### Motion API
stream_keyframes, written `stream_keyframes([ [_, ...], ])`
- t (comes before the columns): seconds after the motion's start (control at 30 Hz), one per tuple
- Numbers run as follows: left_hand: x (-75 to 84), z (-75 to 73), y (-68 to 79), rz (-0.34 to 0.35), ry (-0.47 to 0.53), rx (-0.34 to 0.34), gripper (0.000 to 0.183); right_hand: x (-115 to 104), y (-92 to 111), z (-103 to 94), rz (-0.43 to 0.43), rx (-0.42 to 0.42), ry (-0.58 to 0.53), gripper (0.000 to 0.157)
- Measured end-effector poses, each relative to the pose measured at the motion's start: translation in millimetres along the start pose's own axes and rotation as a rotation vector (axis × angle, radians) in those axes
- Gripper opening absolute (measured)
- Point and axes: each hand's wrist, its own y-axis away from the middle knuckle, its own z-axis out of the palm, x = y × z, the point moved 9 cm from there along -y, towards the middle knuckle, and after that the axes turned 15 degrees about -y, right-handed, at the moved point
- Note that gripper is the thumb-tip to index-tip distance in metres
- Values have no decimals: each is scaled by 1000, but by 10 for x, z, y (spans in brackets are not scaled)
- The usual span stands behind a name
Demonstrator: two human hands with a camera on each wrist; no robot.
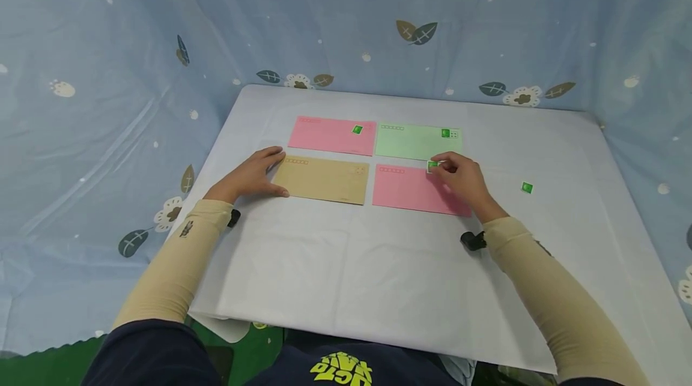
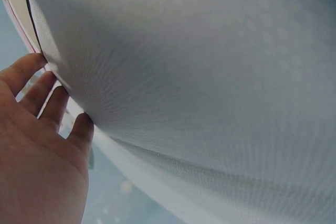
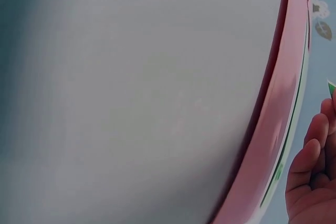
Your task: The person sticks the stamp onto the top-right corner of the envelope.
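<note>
Blue curtain [image 1: 335,2]: hung along the far and left sides, perhaps to screen off the background.
White-covered table [image 1: 335,272]: broad and flat, good support for thin paper.
Brown envelope [image 1: 324,180]: laid front left, probably squared up in a grid to keep each top right corner within reach.
Front pink envelope [image 1: 400,191]: laid front right, partly hidden by a hand.
Green envelope [image 1: 411,146]: laid back right, just beyond the front pink envelope.
Back pink envelope [image 1: 324,135]: laid back left.
Left hand [image 1: 254,174]: spread, fingers nearly straight, grasping nothing; set against the left end of the brown envelope, likely for steadying.
Right hand [image 1: 462,179]: curled, pinching a stamp between thumb and fingertips.
Held stamp [image 1: 432,166]: gripped by one side, probably to leave the face visible; at the front pink envelope's far edge, touching or not impossible to tell.
Loose stamp [image 1: 527,187]: well right of the envelopes, presumably handy for the right hand.
Other stamps: one tilted on the back pink envelope, one upright on the green envelope, both toward the top right.
</note>
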Motion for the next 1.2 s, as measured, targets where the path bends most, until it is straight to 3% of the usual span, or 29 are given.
stream_keyframes([
  [1.2, 26, -23, 16, -22, 15, -14, 122, -363, -231, 603, -60, -115, -70, 25],
])
